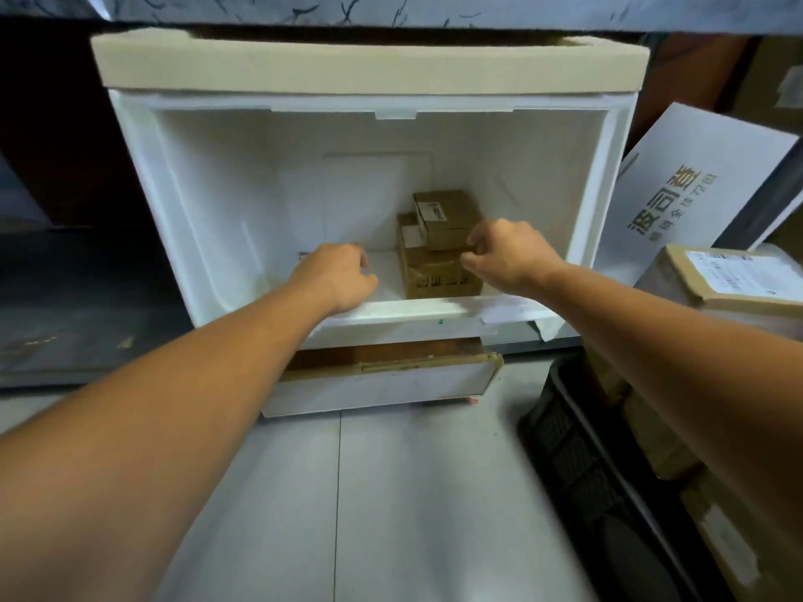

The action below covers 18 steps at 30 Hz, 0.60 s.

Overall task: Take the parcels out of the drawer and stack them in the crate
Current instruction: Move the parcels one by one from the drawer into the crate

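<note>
Forearms are reaching into the white drawer [217, 189], where two brown, labelled parcels [436, 275] are sitting stacked at back right. Right hand [506, 254] is curling its fingers just beside them, grip unclear; left hand [336, 275] is hiding its fingers.

The right hand [508, 254] covers part of the lower parcel [434, 278]; the black crate [578, 462] runs off the bottom edge.

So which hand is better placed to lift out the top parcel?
Right: the right hand is beside the small top parcel, while the left hand sits further left in the drawer.
</note>
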Tool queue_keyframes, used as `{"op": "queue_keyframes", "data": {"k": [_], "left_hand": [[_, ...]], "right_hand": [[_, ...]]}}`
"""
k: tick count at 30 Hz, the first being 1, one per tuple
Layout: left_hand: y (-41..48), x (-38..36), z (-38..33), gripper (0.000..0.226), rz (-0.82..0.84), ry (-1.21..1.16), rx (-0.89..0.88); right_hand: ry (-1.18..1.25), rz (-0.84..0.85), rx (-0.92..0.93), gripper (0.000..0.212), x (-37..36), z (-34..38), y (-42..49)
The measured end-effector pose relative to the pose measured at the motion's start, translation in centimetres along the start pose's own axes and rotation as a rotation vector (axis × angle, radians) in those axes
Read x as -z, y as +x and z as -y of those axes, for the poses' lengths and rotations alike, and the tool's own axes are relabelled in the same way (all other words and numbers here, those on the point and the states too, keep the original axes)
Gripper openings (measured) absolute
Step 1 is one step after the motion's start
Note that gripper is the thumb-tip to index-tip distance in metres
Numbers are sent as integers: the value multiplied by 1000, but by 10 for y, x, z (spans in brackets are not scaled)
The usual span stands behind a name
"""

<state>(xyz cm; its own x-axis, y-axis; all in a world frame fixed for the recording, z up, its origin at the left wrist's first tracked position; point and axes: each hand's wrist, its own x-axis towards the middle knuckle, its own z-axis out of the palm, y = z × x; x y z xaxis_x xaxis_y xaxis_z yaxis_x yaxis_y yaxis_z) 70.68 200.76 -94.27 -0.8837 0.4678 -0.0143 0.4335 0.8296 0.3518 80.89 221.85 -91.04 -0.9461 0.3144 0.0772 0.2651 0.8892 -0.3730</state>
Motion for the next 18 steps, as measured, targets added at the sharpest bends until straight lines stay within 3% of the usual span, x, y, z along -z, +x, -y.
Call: {"op": "queue_keyframes", "data": {"k": [4,10,18], "left_hand": [[42,-26,-9,35,14,-186,27],[98,-49,-25,49,-40,-421,20],[152,-78,-36,84,-12,-426,3]], "right_hand": [[16,6,5,39,-14,-6,45],[-64,-74,21,19,-36,-11,105],[-56,-129,65,32,-60,-24,154]]}}
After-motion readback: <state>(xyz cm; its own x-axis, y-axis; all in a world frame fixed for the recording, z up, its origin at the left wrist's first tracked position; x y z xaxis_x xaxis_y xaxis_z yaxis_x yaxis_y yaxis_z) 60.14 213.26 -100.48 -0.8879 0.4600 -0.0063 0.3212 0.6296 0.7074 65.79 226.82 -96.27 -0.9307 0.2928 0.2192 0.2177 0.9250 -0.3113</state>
